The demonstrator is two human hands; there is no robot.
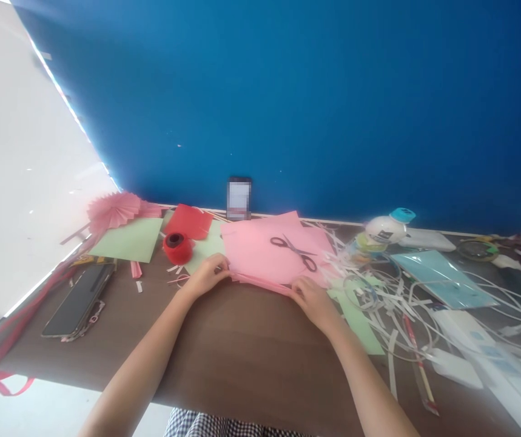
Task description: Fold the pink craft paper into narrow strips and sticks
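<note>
A pink paper sheet [260, 252] lies on the brown table [242, 346], its near edge folded into narrow pleats. My left hand [208, 273] pinches the left end of that folded edge, fingers closed on it. My right hand [312, 297] pinches the right end of the same edge. Black-handled scissors [294, 250] rest on top of the pink sheet, just beyond my hands.
A pink paper fan [114, 209], green sheet [128, 240], red paper [190, 221] and red tape roll [177, 247] lie at left. A phone [78, 300] lies near the left edge; another phone [239, 198] leans on the blue wall. White paper strips [392, 297], glue bottle [385, 230] at right.
</note>
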